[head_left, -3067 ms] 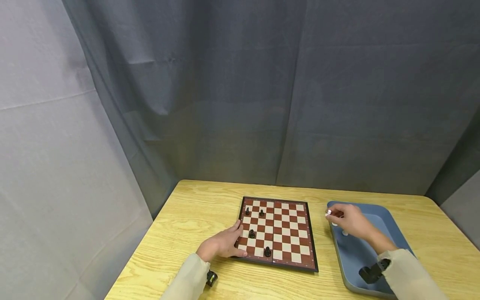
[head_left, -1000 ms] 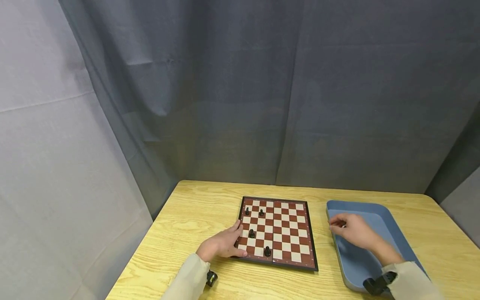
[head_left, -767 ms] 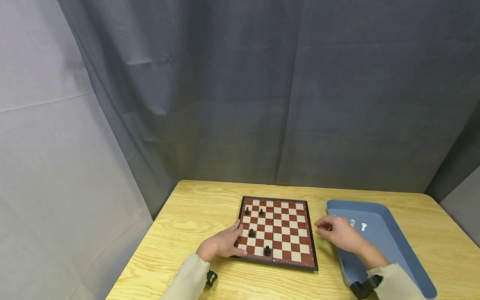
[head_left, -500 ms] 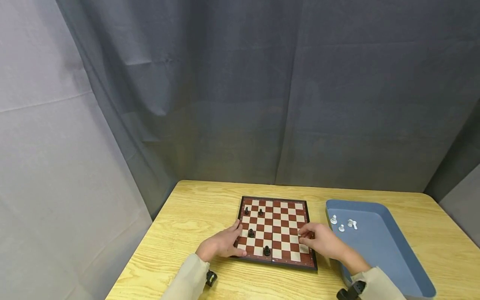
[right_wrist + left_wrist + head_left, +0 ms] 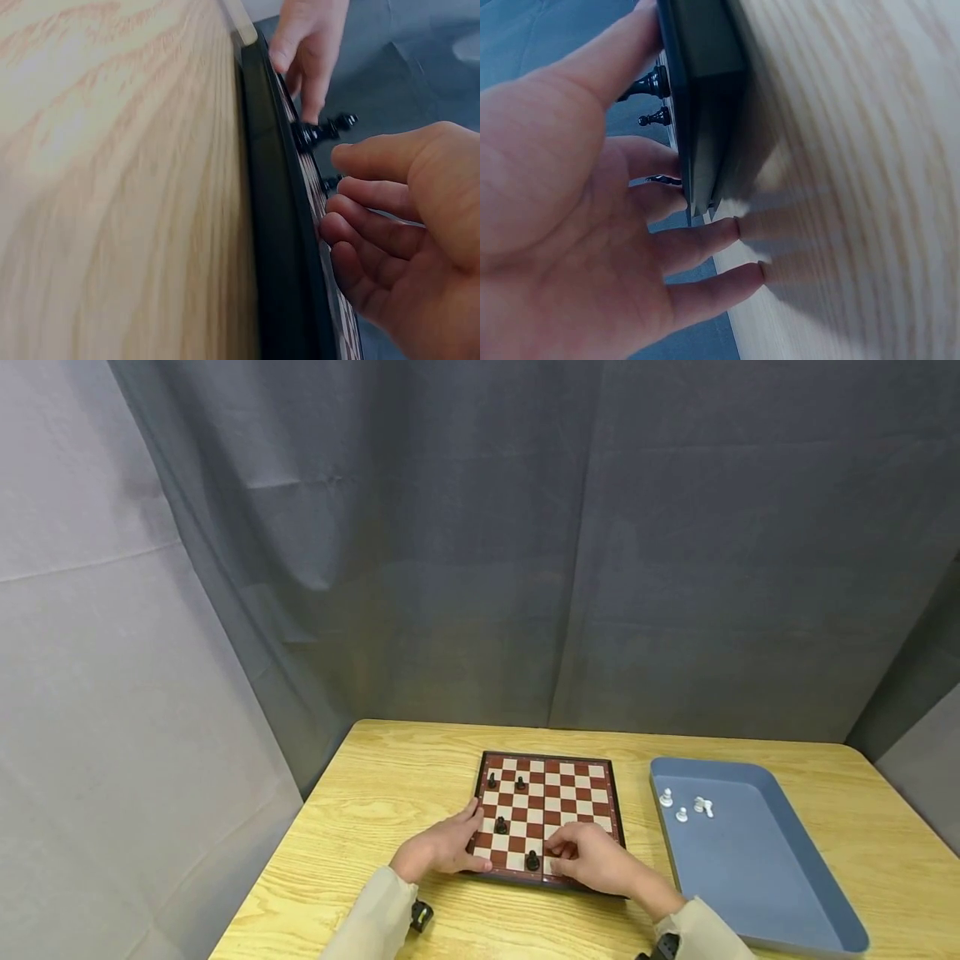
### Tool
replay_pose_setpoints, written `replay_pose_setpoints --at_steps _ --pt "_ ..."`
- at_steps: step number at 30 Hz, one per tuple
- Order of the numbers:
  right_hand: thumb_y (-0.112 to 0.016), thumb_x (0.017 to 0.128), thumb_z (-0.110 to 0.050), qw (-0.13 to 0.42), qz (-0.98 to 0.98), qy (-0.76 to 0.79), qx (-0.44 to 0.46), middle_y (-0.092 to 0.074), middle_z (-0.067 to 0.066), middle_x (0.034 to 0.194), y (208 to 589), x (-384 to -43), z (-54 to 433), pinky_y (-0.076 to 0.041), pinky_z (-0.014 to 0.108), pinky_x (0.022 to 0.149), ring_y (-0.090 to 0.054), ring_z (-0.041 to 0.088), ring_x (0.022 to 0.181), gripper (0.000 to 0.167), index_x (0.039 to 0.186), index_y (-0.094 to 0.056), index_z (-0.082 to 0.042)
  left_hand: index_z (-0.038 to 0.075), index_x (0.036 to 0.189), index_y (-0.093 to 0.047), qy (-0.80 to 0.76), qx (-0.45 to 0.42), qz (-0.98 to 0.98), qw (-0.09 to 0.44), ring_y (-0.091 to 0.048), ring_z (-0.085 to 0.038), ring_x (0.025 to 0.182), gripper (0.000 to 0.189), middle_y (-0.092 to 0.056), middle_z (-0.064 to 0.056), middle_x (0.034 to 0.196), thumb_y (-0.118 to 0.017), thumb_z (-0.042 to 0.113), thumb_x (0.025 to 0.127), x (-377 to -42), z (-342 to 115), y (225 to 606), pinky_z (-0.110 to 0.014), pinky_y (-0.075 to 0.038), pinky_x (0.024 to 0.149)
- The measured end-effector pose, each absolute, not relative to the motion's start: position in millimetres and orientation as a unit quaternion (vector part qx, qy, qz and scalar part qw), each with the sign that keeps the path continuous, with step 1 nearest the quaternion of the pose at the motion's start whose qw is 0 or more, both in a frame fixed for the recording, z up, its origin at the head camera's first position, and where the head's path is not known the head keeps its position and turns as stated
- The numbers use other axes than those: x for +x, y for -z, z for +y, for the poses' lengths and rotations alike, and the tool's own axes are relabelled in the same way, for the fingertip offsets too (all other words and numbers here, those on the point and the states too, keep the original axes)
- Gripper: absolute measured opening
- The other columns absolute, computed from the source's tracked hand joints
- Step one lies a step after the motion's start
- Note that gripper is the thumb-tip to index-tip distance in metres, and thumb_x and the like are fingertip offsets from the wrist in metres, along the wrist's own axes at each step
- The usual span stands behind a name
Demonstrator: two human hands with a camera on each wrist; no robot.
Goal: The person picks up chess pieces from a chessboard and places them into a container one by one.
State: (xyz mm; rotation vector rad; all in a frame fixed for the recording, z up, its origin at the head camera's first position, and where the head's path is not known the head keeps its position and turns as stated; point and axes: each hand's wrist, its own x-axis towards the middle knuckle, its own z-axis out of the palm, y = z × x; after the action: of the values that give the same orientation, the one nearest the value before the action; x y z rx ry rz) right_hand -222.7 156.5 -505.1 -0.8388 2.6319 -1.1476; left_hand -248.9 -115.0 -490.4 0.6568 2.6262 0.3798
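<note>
Your sleeves (image 5: 701, 935) come in from the near edge, with a black strap device (image 5: 422, 916) at the left wrist. Your right hand (image 5: 596, 858) is over the near right part of the board (image 5: 577, 793), fingers loosely bent and gripping nothing, thumb and forefinger just beside the near black piece (image 5: 532, 861). That piece stands upright, left of the fold. Your left hand (image 5: 442, 846) lies spread along the board's left side, unclenched, thumb at the near corner, its last two fingertips down by the table (image 5: 360, 810). Farther up the board's left half stand three more black pieces (image 5: 501, 826). To the right, the tray (image 5: 765, 860) holds white pieces (image 5: 682, 815) toward its far left corner. The curtain (image 5: 465, 568) hangs behind.
</note>
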Motion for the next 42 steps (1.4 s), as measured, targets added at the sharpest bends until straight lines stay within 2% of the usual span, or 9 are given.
replay_pose_setpoints --at_steps 11,23,32,42 --pt "-0.069 0.086 -0.016 0.072 0.888 0.353 -0.288 -0.057 -0.010 0.083 511 -226 140 -0.046 0.024 0.059 -0.051 0.004 0.069 0.013 0.099 -0.070 -0.014 0.007 0.152 -0.019 -0.135 0.238 0.941 0.200 -0.026 -0.031 0.138 0.090 -0.005 -0.011 0.158 -0.062 0.051 0.087 -251 -114 492 -0.043 -0.031 0.107" --pt "-0.071 0.085 -0.019 0.057 0.894 0.321 -0.308 -0.054 -0.010 0.082 511 -227 134 -0.046 0.025 0.062 -0.050 0.004 0.072 0.015 0.098 -0.069 -0.013 0.008 0.152 -0.020 -0.133 0.236 0.942 0.197 -0.027 -0.031 0.137 0.090 -0.006 -0.010 0.158 -0.062 0.053 0.086 -251 -113 491 -0.043 -0.032 0.107" --pt "-0.068 0.089 -0.022 0.064 0.896 0.325 -0.295 -0.052 -0.010 0.078 509 -226 135 -0.042 0.025 0.058 -0.047 0.006 0.066 0.009 0.091 -0.064 -0.015 0.008 0.152 -0.018 -0.131 0.237 0.942 0.197 -0.027 -0.031 0.138 0.090 -0.005 -0.010 0.158 -0.061 0.052 0.087 -252 -114 493 -0.042 -0.032 0.107" --pt "-0.068 0.088 -0.018 0.069 0.890 0.351 -0.284 -0.058 -0.011 0.080 506 -223 141 -0.047 0.024 0.060 -0.054 0.003 0.070 0.020 0.103 -0.067 -0.006 0.008 0.152 -0.019 -0.129 0.236 0.943 0.194 -0.027 -0.031 0.138 0.090 -0.005 -0.010 0.158 -0.062 0.052 0.086 -250 -116 494 -0.042 -0.031 0.107"
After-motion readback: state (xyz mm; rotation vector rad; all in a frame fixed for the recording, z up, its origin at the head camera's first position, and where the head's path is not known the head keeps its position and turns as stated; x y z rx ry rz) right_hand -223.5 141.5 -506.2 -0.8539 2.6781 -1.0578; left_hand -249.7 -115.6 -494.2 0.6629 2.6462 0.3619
